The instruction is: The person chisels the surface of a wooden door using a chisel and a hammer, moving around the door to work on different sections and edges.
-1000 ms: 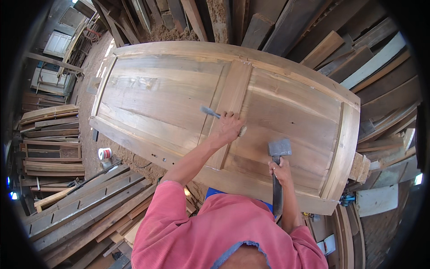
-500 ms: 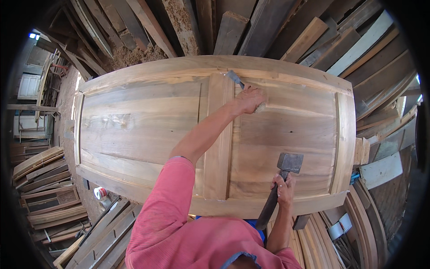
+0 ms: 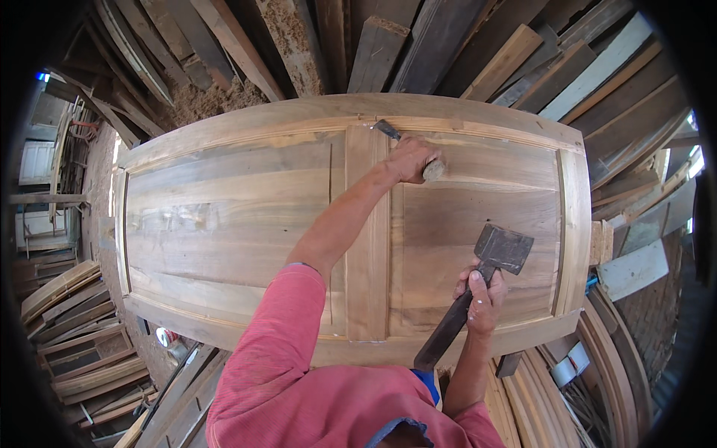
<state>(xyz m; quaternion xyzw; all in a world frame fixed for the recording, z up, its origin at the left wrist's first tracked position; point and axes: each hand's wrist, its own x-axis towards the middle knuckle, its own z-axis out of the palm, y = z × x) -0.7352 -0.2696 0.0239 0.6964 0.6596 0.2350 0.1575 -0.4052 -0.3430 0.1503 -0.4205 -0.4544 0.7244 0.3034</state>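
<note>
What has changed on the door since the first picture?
The left hand has carried the chisel forward to the far end of the middle crosspiece of the door. The mallet in the right hand has tilted, its head now leaning right. Both tools stayed in hand; the door stayed flat.

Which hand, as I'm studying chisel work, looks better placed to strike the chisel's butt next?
Likely the right hand: it grips the mallet, whose head is free. The left hand holds the chisel by its handle near the middle rail's far end, the exposed butt facing the mallet's side.
</note>
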